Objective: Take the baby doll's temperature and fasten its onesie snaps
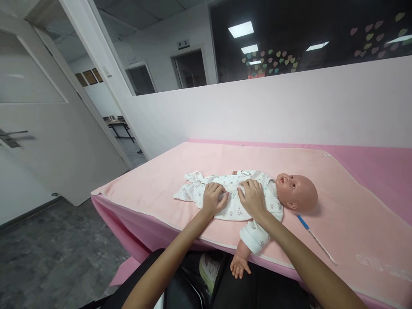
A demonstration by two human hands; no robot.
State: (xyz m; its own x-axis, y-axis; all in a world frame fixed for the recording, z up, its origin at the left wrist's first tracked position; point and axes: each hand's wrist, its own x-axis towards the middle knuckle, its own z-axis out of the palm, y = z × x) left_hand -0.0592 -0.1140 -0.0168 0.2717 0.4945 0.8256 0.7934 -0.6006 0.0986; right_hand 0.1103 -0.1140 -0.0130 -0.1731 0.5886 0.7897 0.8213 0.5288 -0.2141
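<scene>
On the worktop (363,206) draped in pale and deeper pink cloth lie one bald plastic baby doll (232,209) and one slim white stick (317,240) with a blue end, just beside its head. The doll rests face-up in white, small-patterned clothes, head to the right, its near arm hanging over the front edge. Two bare hands, left (215,198) and right (253,197), rest on its clothed body, fingers bent, thumbs apart; whether they pinch fabric I cannot tell.

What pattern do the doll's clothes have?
White clothes with small scattered prints, best seen in the head view.
</scene>
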